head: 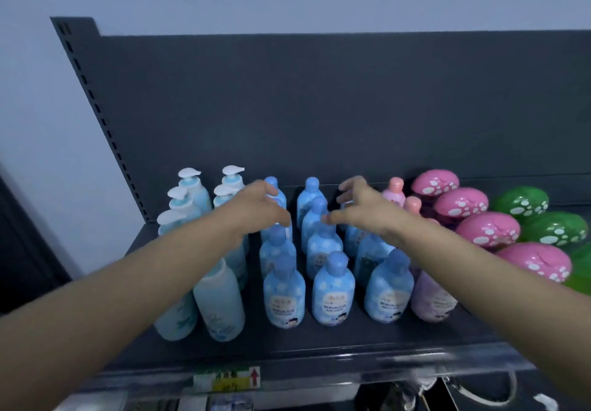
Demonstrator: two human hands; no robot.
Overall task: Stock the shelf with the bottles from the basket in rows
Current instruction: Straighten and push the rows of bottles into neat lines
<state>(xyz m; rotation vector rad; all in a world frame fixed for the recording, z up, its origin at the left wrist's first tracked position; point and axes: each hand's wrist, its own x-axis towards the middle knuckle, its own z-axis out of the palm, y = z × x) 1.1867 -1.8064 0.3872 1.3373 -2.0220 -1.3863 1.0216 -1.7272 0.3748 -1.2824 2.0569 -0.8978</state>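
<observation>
Three rows of blue bottles (333, 289) with round blue caps stand on the dark shelf (319, 343). My left hand (256, 207) hovers over the left blue row, fingers loosely curved and spread, holding nothing. Over the right blue row my right hand (361, 209) reaches in, fingers spread, thumb pointing left near a middle-row cap. Neither hand clearly touches a bottle. Pale pump bottles (220, 305) fill two rows on the left. Pink bottles (430, 298) stand in a row to the right, partly hidden by my right forearm. No basket is clearly visible.
Pink mushroom-cap containers (487, 230) and green ones (556, 228) stand in rows on the right. The shelf's dark back panel (319, 106) rises behind everything. A price tag (227, 378) sits on the front rail. Bare shelf shows in front of the bottles.
</observation>
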